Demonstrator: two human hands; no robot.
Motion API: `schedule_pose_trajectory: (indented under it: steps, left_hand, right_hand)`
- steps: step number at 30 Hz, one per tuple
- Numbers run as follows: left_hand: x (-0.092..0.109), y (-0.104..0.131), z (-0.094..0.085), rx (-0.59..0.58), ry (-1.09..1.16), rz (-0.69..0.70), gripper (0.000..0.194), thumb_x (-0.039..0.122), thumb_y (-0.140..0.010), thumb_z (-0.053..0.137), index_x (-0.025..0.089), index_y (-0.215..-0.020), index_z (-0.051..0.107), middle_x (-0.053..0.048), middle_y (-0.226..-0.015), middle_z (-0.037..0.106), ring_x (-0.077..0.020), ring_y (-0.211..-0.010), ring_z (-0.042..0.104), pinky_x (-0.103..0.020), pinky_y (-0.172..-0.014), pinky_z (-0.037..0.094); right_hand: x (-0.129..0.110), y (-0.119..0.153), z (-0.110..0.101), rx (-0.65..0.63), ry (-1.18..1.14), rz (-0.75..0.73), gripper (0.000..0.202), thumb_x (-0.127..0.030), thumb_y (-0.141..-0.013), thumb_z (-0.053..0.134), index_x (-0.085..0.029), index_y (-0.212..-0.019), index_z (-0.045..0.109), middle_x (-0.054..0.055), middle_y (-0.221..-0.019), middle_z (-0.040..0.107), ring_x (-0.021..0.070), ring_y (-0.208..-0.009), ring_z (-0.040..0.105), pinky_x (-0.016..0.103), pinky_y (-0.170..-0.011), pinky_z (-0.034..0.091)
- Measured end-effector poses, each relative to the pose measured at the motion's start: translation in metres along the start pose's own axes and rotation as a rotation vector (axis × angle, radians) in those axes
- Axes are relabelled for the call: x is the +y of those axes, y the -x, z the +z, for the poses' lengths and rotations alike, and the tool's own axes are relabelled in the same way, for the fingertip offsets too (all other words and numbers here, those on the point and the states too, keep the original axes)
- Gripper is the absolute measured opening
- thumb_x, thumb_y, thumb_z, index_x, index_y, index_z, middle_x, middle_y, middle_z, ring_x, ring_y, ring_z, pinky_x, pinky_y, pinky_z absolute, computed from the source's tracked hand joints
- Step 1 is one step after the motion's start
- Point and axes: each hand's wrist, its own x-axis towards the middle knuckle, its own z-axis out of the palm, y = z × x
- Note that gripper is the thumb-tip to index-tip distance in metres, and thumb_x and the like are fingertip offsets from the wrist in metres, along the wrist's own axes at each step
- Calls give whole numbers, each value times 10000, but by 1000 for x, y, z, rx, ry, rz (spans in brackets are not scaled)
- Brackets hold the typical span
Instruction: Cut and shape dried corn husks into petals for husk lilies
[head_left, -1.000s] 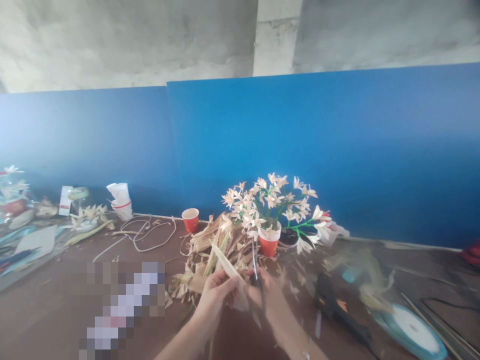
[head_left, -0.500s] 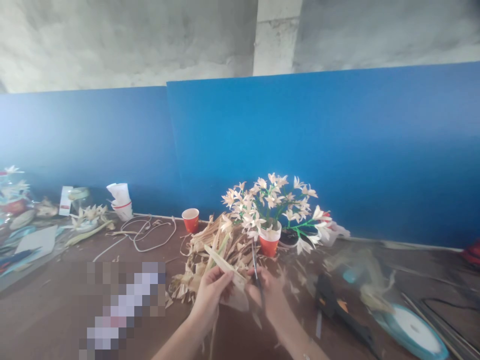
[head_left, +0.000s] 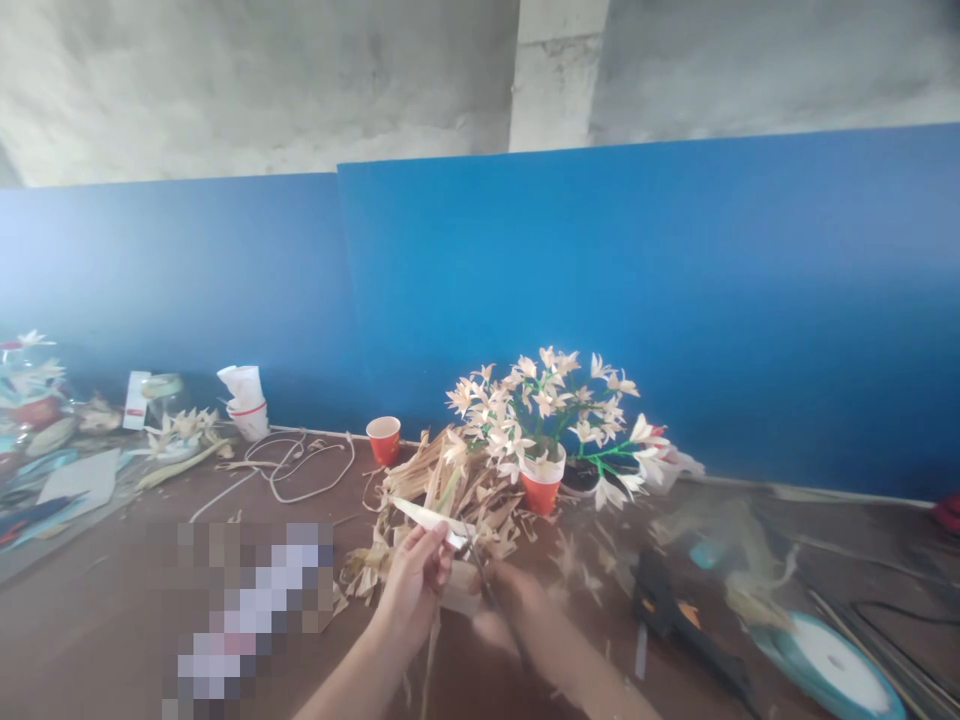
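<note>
Between its thumb and fingers, my left hand (head_left: 417,566) pinches a pale strip of corn husk (head_left: 421,513), whose pointed end sticks out up and to the left. My right hand (head_left: 511,600), smeared by motion, is closed around a pair of scissors (head_left: 487,585). The scissors' tips reach the husk strip's right end, just beside my left fingers. Whether the blades are cutting into it, I cannot tell. Right behind my hands lies a heap of dry corn husks (head_left: 495,505).
White husk flowers on green stems (head_left: 547,400) rise from a red paper cup (head_left: 541,490). Another red cup (head_left: 384,441) stands left of it, near a white cord (head_left: 300,480). A black glue gun (head_left: 682,625) and a ribbon roll (head_left: 832,660) lie at right.
The scissors have swung from pointing upward to leaning left, against the husk strip. My left hand has shifted slightly left, and the strip lies flatter.
</note>
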Motion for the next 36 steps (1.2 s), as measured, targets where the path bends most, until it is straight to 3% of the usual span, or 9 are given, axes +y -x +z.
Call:
schedule_pose_trajectory:
  steps: [6,10,18,24,36]
  left_hand:
    - [-12,8,3,-100,-65,-120,228,252,-593,799,118,-646,621,25,-525,584,-27,-427,460,-140,-483,407]
    - [-15,10,4,-114,-106,-118,241,281,-594,796,118,-648,627,32,-496,562,-23,-406,412,-148,-471,371]
    - [-19,12,3,-122,-251,-90,298,377,-598,784,141,-699,633,52,-410,499,-46,-400,397,-152,-420,285]
    - [-15,18,12,-104,-213,-99,340,365,-519,827,122,-664,639,26,-483,567,-36,-413,414,-147,-422,295]
    - [-29,20,8,-167,-271,-147,323,389,-598,776,120,-676,615,23,-467,551,-43,-379,405,-153,-365,226]
  right_hand:
    - [-10,-1,-2,9,185,-131,300,-443,-753,577,-181,-886,639,-5,-629,604,155,-590,539,285,-654,455]
    - [-15,1,3,27,189,-198,300,-427,-749,589,-177,-900,659,33,-759,644,178,-678,564,313,-730,468]
    - [-29,13,14,62,154,-168,256,-290,-666,668,-171,-892,653,27,-779,636,184,-737,567,265,-672,471]
    - [-31,15,19,118,146,-138,276,-328,-670,653,-168,-895,649,13,-703,610,181,-698,557,273,-661,470]
    - [-22,27,17,201,144,-76,315,-358,-628,679,-165,-874,639,24,-684,602,197,-689,569,274,-620,475]
